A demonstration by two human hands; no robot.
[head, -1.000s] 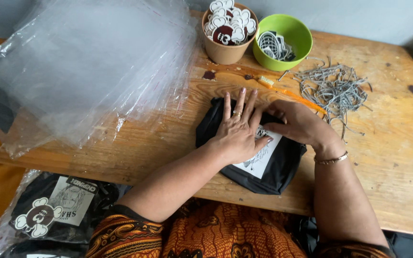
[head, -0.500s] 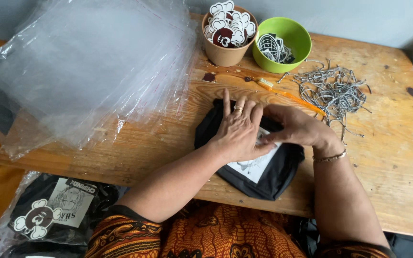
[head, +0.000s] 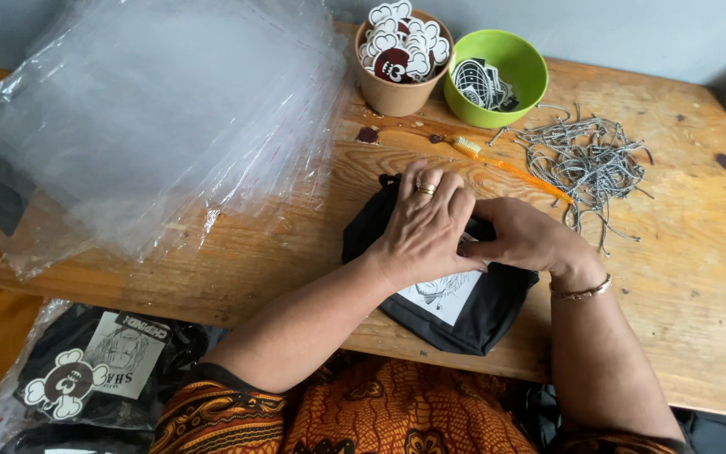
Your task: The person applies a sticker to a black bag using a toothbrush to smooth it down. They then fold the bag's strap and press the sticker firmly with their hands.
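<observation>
While a bagged black garment (head: 86,374) with a white printed card lies low at the far left, below the desk (head: 682,277) edge, a loose stack of clear plastic bags (head: 153,109) covers the desk's left part. Right of the stack, a tan cup (head: 397,59) full of black-and-white cutout stickers stands at the back edge, just beside a green bowl (head: 502,76) holding printed round stickers. In front of them lies a toothbrush (head: 506,164) with an orange handle, its bristle end toward the cup. At the desk's middle, near the front edge, lies a folded black cloth (head: 464,311) bearing a white printed panel. The left hand (head: 426,227), a ring on one finger, presses flat on top of the cloth with fingers together and curled slightly at the tips. The right hand (head: 523,240), a thin bracelet on its wrist, meets it from the right, fingers bent down onto the cloth and touching the left hand's fingers; whether it pinches fabric I cannot tell. Farther right, a tangle of grey cords (head: 590,160) lies on bare wood.
</observation>
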